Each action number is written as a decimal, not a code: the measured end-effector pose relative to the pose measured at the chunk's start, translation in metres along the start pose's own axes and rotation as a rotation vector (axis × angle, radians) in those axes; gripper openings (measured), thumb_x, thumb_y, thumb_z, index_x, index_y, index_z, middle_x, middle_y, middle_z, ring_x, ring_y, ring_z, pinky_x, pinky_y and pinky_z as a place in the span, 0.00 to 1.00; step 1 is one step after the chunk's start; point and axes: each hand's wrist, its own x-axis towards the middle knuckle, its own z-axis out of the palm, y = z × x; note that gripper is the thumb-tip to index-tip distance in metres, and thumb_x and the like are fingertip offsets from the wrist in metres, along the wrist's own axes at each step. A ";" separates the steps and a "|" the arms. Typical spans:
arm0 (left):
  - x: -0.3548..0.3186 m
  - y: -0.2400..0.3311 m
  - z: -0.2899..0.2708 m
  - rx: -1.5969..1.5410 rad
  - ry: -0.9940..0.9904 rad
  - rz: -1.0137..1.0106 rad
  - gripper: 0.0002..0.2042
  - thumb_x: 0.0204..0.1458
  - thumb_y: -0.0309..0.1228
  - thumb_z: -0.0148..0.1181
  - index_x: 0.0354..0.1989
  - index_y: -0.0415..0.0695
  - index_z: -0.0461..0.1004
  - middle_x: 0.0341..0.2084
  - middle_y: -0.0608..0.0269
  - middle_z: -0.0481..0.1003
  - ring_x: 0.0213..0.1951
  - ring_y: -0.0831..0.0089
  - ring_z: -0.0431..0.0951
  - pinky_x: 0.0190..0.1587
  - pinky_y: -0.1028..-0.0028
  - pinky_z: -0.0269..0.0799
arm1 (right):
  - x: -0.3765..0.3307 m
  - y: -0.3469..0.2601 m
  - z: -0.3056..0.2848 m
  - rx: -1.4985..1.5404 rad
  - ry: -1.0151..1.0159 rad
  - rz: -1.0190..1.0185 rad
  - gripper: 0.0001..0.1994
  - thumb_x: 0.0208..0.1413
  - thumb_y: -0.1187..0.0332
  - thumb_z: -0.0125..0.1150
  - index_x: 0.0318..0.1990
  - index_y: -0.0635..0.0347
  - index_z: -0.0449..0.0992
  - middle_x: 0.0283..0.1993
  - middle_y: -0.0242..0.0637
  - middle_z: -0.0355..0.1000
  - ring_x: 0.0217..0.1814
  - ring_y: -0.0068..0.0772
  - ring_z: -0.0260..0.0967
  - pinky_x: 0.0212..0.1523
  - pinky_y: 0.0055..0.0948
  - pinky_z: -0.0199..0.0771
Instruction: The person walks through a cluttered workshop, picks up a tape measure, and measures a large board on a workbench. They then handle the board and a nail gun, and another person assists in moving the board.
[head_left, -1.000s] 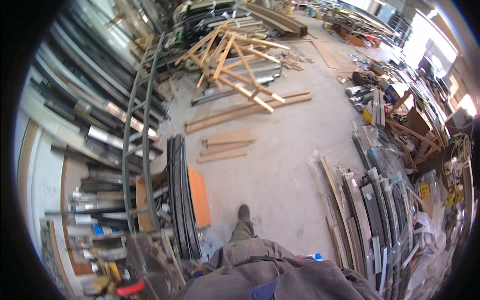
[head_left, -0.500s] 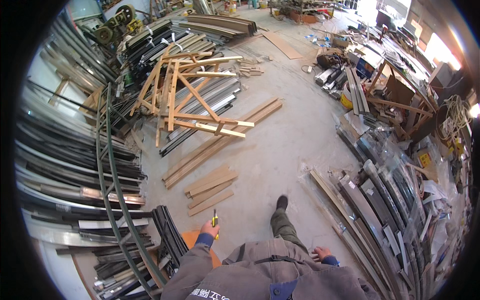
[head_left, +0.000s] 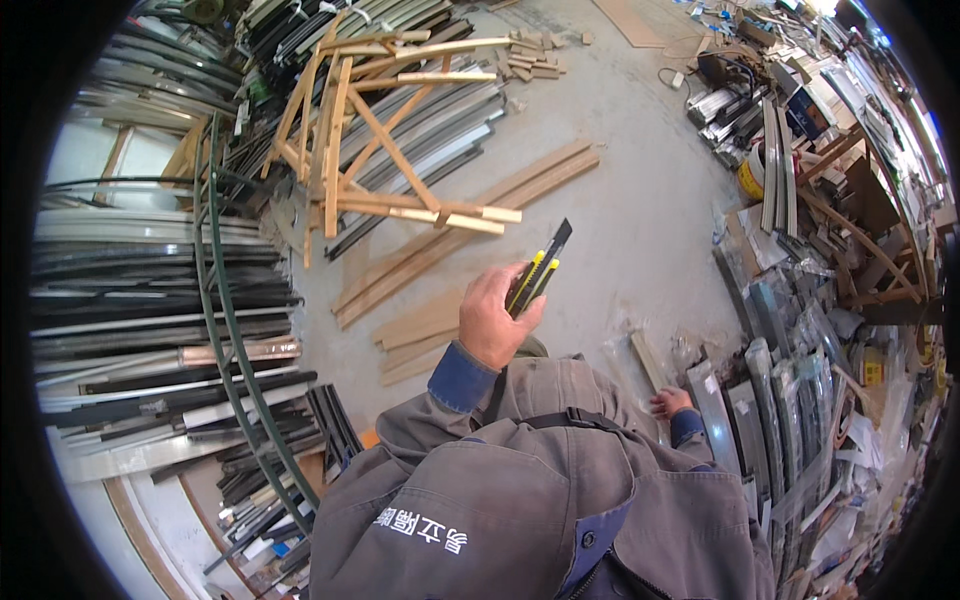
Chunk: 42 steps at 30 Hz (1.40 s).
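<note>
My left hand (head_left: 492,315) is raised in front of my body, closed around a black and yellow utility knife (head_left: 527,283). The knife points up and to the right, with its dark blade (head_left: 562,238) out past the fingers. Down at my right side hangs my right hand (head_left: 670,401), fingers loosely apart with nothing visible in them. Plastic-wrapped metal profiles (head_left: 712,410) lie on the floor beneath and beside it.
Long wooden boards (head_left: 460,235) and shorter planks (head_left: 415,340) lie on the floor ahead. A wooden frame (head_left: 390,140) rests on stacked profiles. Racked bars (head_left: 150,290) and a green metal ladder-like frame (head_left: 215,290) line the left. Cardboard and scrap (head_left: 880,210) pile up on the right.
My left hand has come up and right with the knife, closer to the view. The boards and piles sit nearer as I have moved forward. My right hand still hangs low.
</note>
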 end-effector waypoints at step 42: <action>0.776 -0.360 0.510 0.400 -0.666 -1.067 0.26 0.45 0.49 0.66 0.43 0.39 0.79 0.42 0.41 0.78 0.45 0.46 0.79 0.47 0.55 0.75 | 0.533 -1.101 -0.446 0.085 0.105 -0.192 0.15 0.62 0.65 0.49 0.50 0.63 0.73 0.43 0.46 0.78 0.31 0.38 0.78 0.28 0.39 0.81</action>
